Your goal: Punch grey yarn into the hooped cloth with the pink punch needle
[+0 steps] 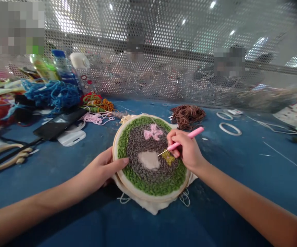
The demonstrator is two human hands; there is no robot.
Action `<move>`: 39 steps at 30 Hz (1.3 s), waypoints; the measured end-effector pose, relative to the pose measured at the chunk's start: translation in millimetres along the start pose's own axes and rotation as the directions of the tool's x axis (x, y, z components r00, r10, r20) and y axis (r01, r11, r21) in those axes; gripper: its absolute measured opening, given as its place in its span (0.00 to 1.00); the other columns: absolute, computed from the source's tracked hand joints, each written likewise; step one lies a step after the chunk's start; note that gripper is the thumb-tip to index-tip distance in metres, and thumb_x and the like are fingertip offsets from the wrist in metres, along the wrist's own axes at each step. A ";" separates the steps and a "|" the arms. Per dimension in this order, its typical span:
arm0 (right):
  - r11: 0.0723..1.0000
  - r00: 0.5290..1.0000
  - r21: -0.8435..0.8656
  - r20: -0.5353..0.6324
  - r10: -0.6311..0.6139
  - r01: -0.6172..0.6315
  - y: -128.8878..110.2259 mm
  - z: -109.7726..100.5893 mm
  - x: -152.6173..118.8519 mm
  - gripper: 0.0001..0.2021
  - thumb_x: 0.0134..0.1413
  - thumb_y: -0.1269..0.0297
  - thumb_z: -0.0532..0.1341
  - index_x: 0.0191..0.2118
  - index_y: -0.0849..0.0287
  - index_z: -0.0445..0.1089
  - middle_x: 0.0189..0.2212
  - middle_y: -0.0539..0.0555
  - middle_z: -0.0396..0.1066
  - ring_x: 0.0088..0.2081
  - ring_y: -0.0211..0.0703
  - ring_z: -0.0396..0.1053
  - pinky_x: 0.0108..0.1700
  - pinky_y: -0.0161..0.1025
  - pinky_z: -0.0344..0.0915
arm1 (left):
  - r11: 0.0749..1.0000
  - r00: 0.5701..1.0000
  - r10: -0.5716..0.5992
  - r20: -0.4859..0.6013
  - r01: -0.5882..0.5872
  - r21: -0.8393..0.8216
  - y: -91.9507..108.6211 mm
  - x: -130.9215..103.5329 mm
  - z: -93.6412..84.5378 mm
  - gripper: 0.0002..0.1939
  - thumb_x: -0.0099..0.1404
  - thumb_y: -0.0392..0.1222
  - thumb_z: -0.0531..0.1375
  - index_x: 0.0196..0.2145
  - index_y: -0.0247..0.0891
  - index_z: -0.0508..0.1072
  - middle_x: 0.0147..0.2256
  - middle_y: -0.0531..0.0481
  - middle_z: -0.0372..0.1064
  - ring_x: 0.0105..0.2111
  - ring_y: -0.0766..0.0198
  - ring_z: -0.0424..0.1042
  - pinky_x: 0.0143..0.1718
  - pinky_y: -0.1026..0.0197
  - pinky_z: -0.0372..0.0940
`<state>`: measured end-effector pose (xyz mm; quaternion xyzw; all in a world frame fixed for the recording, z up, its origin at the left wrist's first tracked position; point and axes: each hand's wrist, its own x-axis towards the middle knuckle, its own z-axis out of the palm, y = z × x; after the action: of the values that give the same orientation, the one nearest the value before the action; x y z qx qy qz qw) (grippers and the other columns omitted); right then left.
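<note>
1. Right hand [187,149]: I see it closed like a pen hold around one punch needle [185,139], pink-handled, its metal tip pointing down-left from the fingers.
2. Tip sits at the right edge of one unfilled pale patch [148,160], near the middle of the work.
3. Left hand [107,166]: gripping one embroidery hoop [161,199] by its left edge, thumb on top; I cannot make out the fingers underneath.
4. Inside the hoop I count one pink bow [153,132] above the pale patch and one yellow patch [168,158] beside the right fingers. Grey loops surround them; green loops ring the outside.
5. Beyond the hoop, on the blue table [230,192]: one brown yarn bundle [188,116]; further right, two white rings [230,133].
6. Left side: one blue yarn bundle [53,94], one black flat object [59,125], one spare hoop [22,157], three bottles [58,56].
7. Behind everything: perforated screen [164,73].
</note>
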<state>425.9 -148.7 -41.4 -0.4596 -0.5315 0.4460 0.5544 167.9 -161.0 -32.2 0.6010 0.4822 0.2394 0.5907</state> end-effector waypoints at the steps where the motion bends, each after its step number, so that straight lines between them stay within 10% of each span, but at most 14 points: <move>1: 1.000 1.000 0.004 0.006 -0.001 0.001 0.7 -0.9 -1.1 0.09 0.45 0.64 0.56 0.18 0.58 0.64 0.11 0.44 0.58 0.11 0.29 0.51 0.15 0.31 0.46 | 0.999 1.000 0.013 -0.018 -0.013 -0.029 -0.6 -0.7 0.3 0.20 0.60 0.56 0.64 0.41 0.39 0.68 0.21 0.60 0.66 0.14 0.74 0.54 0.12 0.73 0.49; 10: 0.975 0.992 -0.190 0.083 -0.098 0.112 -1.6 1.1 -8.3 0.11 0.53 0.66 0.54 0.22 0.57 0.63 0.13 0.45 0.59 0.14 0.31 0.54 0.17 0.31 0.50 | 0.952 0.998 0.065 0.026 -0.055 -0.302 -9.8 -11.9 4.5 0.23 0.61 0.52 0.69 0.51 0.43 0.71 0.38 0.51 0.81 0.32 0.58 0.79 0.36 0.62 0.77; 15: 0.644 0.854 -0.567 0.414 -0.315 0.513 -19.7 14.9 -26.0 0.06 0.54 0.71 0.56 0.28 0.59 0.68 0.20 0.50 0.67 0.23 0.37 0.64 0.26 0.36 0.59 | 0.964 0.964 0.265 -0.010 -0.265 0.010 -29.6 -28.9 -0.3 0.13 0.67 0.48 0.64 0.49 0.52 0.75 0.36 0.56 0.81 0.34 0.60 0.79 0.33 0.70 0.76; 21: 0.935 0.983 -0.306 0.105 -0.151 0.177 -16.2 7.4 -23.1 0.12 0.58 0.70 0.52 0.24 0.57 0.64 0.14 0.44 0.60 0.16 0.31 0.57 0.19 0.30 0.53 | 0.952 0.959 0.278 0.064 -0.284 0.116 -17.8 -6.7 -10.9 0.16 0.70 0.52 0.59 0.52 0.45 0.73 0.39 0.53 0.80 0.36 0.60 0.78 0.37 0.68 0.76; 25: 0.986 0.989 -0.102 -0.048 -0.139 0.133 -9.2 -1.4 -21.5 0.13 0.55 0.71 0.53 0.20 0.58 0.63 0.14 0.44 0.59 0.14 0.28 0.54 0.17 0.30 0.49 | 0.955 0.967 0.249 0.062 -0.256 0.150 -15.5 1.9 -15.0 0.19 0.71 0.52 0.58 0.54 0.42 0.71 0.40 0.51 0.80 0.33 0.60 0.77 0.35 0.66 0.76; 29: 0.950 0.979 -0.238 0.057 -0.196 0.204 -13.4 2.2 -26.0 0.14 0.56 0.71 0.52 0.21 0.58 0.63 0.17 0.45 0.60 0.15 0.29 0.55 0.18 0.31 0.51 | 0.946 0.968 0.250 0.036 -0.252 0.205 -19.7 -5.5 -14.6 0.18 0.70 0.50 0.58 0.53 0.42 0.72 0.37 0.50 0.80 0.33 0.58 0.76 0.33 0.65 0.76; 34: 0.666 0.868 -0.567 0.404 -0.288 0.485 -15.1 14.4 -30.5 0.07 0.54 0.70 0.56 0.26 0.58 0.67 0.19 0.47 0.64 0.22 0.35 0.61 0.27 0.35 0.57 | 0.958 0.969 0.246 0.011 -0.245 0.146 -22.3 -12.4 -15.6 0.18 0.63 0.41 0.64 0.51 0.46 0.75 0.36 0.52 0.80 0.32 0.56 0.77 0.34 0.64 0.76; 39: 0.950 0.984 -0.273 0.133 -0.117 0.150 -8.6 4.5 -25.4 0.11 0.57 0.69 0.52 0.24 0.57 0.64 0.14 0.45 0.59 0.16 0.32 0.55 0.19 0.32 0.51 | 0.975 0.977 0.212 -0.007 -0.211 0.067 -18.6 -6.7 -14.6 0.20 0.59 0.36 0.66 0.50 0.47 0.75 0.38 0.53 0.80 0.37 0.55 0.77 0.39 0.64 0.76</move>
<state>420.5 -175.0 -37.4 -0.4704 -0.6505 0.3531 0.4806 147.1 -162.8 -45.1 0.6662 0.4272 0.2893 0.5385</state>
